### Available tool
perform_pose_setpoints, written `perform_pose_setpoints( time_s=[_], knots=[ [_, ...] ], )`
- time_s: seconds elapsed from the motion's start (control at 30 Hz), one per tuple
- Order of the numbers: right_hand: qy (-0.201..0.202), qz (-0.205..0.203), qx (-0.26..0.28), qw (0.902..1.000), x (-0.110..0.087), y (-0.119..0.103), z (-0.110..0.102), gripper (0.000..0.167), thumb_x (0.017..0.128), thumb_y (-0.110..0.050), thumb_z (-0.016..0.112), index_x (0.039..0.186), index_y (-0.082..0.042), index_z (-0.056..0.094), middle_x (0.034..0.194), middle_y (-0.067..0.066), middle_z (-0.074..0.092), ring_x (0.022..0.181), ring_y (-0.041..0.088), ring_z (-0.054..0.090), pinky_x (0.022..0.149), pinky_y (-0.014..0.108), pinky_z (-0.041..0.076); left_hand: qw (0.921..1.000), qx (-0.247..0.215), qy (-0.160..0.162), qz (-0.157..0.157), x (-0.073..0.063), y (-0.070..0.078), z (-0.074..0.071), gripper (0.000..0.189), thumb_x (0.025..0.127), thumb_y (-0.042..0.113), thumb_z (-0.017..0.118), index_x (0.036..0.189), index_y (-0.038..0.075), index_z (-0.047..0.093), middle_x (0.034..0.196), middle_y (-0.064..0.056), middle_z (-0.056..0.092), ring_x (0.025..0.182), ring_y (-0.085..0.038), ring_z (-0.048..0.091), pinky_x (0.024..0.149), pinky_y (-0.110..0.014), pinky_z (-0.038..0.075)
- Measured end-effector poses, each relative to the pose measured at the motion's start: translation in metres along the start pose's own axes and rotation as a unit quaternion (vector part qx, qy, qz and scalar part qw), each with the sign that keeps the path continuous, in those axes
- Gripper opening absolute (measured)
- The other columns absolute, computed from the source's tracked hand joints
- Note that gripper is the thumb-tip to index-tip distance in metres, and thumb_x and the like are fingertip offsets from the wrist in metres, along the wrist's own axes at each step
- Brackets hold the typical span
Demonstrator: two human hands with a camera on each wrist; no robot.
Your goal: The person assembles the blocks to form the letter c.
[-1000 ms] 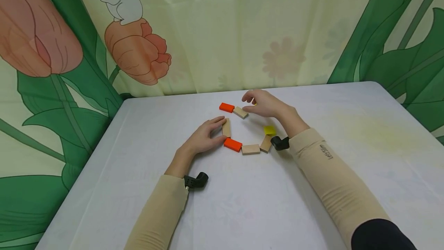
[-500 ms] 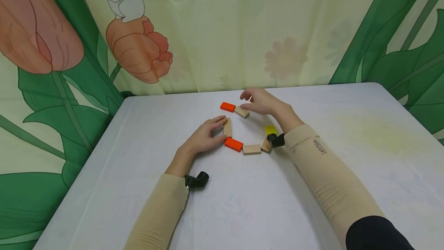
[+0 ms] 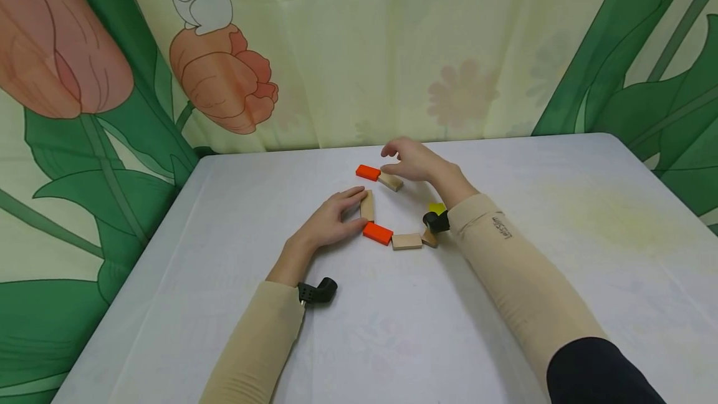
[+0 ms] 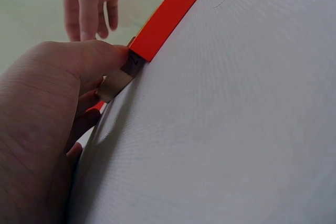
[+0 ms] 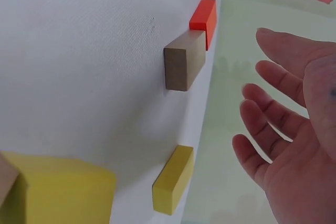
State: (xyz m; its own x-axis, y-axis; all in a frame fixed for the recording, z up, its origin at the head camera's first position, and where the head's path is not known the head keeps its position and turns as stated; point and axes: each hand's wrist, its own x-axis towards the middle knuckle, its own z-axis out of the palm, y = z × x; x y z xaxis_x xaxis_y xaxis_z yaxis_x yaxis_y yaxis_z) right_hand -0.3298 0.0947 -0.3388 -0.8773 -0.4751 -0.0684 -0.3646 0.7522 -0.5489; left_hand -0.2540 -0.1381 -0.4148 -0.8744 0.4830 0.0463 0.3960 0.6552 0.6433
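Note:
My left hand (image 3: 328, 223) pinches an upright-lying plain wooden block (image 3: 367, 206) between thumb and fingers, at the left side of a loose ring of blocks. Its thumb tip is right at the corner of the near red block (image 3: 378, 234). Over the far side hovers my right hand (image 3: 415, 161), fingers loosely bent and nothing in them. Below its thumb lies another plain wooden block (image 3: 391, 181), end to end with the far red block (image 3: 368, 173). In the right wrist view a small yellow block (image 5: 173, 179) lies apart from these; the right hand hides it in the head view.
Along the ring's near side lie a plain block (image 3: 406, 242) and a tilted one (image 3: 429, 237). A second yellow block (image 3: 436, 208) sits at the right, partly behind the right wrist camera (image 3: 436, 221). A white cloth covers the table (image 3: 359, 341); a printed curtain (image 3: 348, 48) hangs behind.
My right hand has drifted left above the far plain block, toward the far red block, and its wrist camera now covers more of the right-hand blocks. The left hand stays in place.

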Motion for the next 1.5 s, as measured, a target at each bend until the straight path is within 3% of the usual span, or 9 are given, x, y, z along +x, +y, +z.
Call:
perform_pose_setpoints(
  time_s=[0.43, 0.97, 1.5],
  knots=[
    [0.013, -0.02, -0.031, 0.9992, 0.015, -0.006, 0.006, 0.042, 0.097, -0.022, 0.067, 0.13, 0.003, 0.059, 0.133, 0.021, 0.054, 0.122, 0.035, 0.049, 0.107, 0.045, 0.041, 1.0, -0.004, 0.0, 0.005, -0.001, -0.001, 0.0, 0.064, 0.096, 0.03, 0.066, 0.154, 0.013, 0.045, 0.161, 0.002, 0.036, 0.147, -0.024, 0.03, 0.118, -0.045, 0.026],
    [0.005, -0.006, -0.044, 0.999, 0.023, -0.002, 0.009, 0.042, 0.097, -0.021, 0.067, 0.131, 0.002, 0.059, 0.133, 0.02, 0.055, 0.122, 0.034, 0.051, 0.107, 0.045, 0.041, 1.0, 0.002, 0.002, 0.009, -0.001, 0.0, -0.001, 0.065, 0.096, 0.031, 0.066, 0.154, 0.013, 0.044, 0.161, 0.0, 0.036, 0.146, -0.026, 0.031, 0.118, -0.046, 0.027],
    [-0.019, 0.011, -0.013, 0.9997, 0.029, -0.001, 0.017, 0.041, 0.097, -0.02, 0.068, 0.132, -0.002, 0.059, 0.13, 0.016, 0.057, 0.117, 0.031, 0.052, 0.105, 0.044, 0.043, 0.9999, -0.003, 0.006, 0.009, -0.001, -0.001, 0.0, 0.064, 0.095, 0.031, 0.067, 0.153, 0.013, 0.046, 0.16, 0.001, 0.037, 0.146, -0.024, 0.032, 0.118, -0.046, 0.027]
  ],
)
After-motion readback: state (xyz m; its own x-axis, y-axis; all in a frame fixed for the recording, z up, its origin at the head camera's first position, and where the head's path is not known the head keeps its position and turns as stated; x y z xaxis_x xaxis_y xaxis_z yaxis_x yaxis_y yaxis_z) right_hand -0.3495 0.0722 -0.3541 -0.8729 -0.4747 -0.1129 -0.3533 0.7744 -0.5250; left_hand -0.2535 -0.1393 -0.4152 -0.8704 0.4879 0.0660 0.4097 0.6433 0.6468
